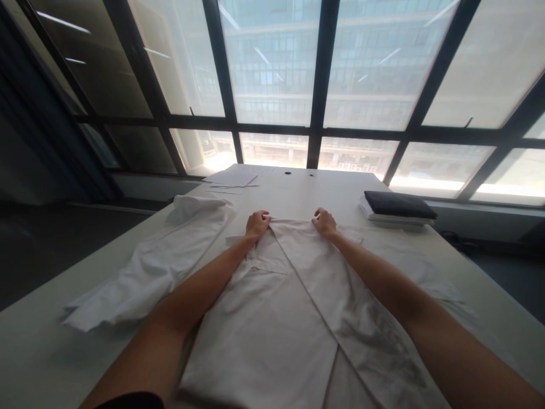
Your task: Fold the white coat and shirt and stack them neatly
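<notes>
A large white garment (281,318) lies spread over the near middle of the table, creased, with a long diagonal edge running across it. At its far edge, my left hand (258,224) pinches the cloth near the left corner. My right hand (324,221) grips the same far edge a short way to the right, its fingers closed on the fabric. The edge between the two hands is fairly straight. Part of the cloth extends right, beyond my right forearm.
Another white garment (157,267) lies crumpled on the left of the white table (293,193). Loose papers (233,178) are at the far left. A folded dark cloth (398,204) sits on folded white cloth (372,215) at the right edge. Windows stand behind the table.
</notes>
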A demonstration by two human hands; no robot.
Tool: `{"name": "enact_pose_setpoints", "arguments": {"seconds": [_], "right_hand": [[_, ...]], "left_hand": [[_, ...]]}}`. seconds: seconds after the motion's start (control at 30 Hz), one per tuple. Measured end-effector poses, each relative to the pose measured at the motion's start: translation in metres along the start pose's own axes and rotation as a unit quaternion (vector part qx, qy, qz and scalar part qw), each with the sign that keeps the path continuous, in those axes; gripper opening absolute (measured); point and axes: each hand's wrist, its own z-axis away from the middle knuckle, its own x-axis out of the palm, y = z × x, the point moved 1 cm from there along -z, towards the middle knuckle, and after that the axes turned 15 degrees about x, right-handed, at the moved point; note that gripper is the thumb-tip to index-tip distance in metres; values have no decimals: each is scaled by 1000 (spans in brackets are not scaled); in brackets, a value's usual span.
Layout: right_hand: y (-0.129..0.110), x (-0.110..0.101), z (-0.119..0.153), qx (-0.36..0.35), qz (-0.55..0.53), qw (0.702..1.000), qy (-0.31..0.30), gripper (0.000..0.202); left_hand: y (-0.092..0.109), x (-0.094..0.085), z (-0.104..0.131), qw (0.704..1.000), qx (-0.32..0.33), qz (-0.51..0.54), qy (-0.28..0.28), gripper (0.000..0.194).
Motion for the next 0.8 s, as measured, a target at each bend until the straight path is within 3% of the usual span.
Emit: {"name": "enact_pose_setpoints", "arguments": {"seconds": [0.07,0.13,0.23,0.3,0.37,0.43,0.57,0.8], "right_hand": [[-3,-1,9,-40,34,999,8,25],[-8,-4,18,-75,64,995,13,27],[-16,-4,36,-127,100,987,-2,36],[-20,2,51,-170,118,978,-31,42],[-21,11,67,-210,139,965,-69,52],[-19,19,79,-231,158,955,-101,61],[-9,22,90,-218,173,954,-112,72],[15,4,97,-151,188,965,-99,80]], "left_hand": [[8,-3,3,997,47,-55,13,36],[17,-5,6,984,142,-111,-2,41],[29,1,12,928,319,-126,-145,46],[33,8,17,885,373,-114,-254,49],[32,14,21,867,367,-117,-317,54],[30,18,23,869,337,-127,-340,58],[26,16,21,881,285,-159,-342,63],[19,12,12,905,185,-211,-319,70]]}}
